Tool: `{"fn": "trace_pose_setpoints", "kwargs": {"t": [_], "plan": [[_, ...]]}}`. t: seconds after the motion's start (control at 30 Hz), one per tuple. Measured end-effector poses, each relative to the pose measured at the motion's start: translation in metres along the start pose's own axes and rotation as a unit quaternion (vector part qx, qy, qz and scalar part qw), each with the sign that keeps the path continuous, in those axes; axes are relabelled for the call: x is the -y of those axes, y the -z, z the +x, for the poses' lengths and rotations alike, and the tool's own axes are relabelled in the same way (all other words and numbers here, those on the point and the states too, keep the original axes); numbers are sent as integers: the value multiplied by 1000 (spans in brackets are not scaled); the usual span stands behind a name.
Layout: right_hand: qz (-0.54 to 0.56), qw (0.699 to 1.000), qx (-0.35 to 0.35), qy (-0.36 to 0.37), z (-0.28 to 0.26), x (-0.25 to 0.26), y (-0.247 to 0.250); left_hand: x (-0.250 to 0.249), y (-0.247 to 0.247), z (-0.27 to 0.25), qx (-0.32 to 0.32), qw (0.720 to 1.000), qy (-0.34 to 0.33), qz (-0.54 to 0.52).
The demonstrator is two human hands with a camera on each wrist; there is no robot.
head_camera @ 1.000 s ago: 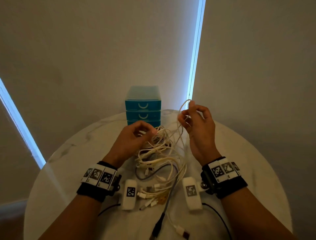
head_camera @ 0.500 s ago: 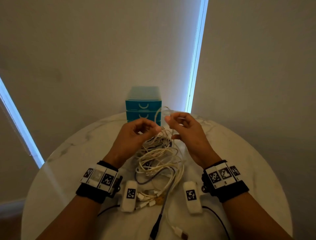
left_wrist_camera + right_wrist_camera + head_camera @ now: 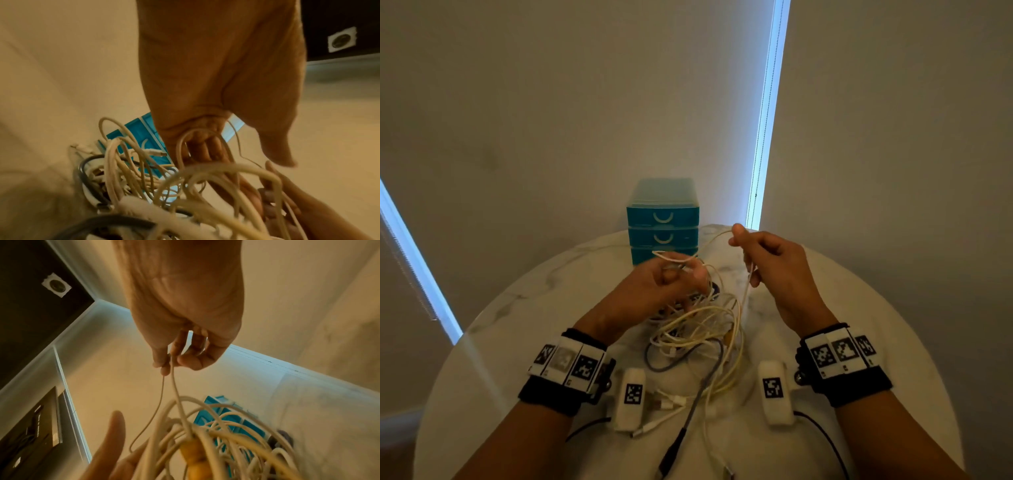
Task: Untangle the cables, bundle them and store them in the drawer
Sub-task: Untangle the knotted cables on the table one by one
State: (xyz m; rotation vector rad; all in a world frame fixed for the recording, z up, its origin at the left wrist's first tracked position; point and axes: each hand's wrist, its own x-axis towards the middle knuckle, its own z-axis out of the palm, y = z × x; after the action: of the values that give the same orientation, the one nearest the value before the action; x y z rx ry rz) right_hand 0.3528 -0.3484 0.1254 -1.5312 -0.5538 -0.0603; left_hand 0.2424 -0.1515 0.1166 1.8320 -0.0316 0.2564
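Pinching cable (image 3: 745, 294), right hand (image 3: 774, 270)

L hand (image 3: 654, 287) was raised over the table's middle, fingers curled, pinching a thin cable strand at thumb & fingertips. R hand (image 3: 774, 270) was held a bit higher, apart from L, thumb & index pinching the same thin strand. Both forearms reached fwd, wrists banded.

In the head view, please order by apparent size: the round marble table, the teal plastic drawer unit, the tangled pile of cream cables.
1. Round marble table
2. Tangled pile of cream cables
3. Teal plastic drawer unit, though it stands farther away
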Motion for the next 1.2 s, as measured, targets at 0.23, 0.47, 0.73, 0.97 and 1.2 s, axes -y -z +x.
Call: {"fn": "trace_pose_setpoints", "kwargs": {"t": [0.23,0.47,0.73,0.97,1.2], "plan": [[242,968,52,-43,0,15,-10,0,-6,0,49,998,-28,15],[292,952,81,-46,-2,17,-14,-2,-11,0,26,994,-71,82],[363,927,40,-82,7,8,3,14,18,4,-47,988,-70,130],[359,924,130,-30,3,17,6,18,13,12,-140,987,-37,67],[415,902,115,-40,12,4,12,2,2,18,-23,998,-52,27]]}}
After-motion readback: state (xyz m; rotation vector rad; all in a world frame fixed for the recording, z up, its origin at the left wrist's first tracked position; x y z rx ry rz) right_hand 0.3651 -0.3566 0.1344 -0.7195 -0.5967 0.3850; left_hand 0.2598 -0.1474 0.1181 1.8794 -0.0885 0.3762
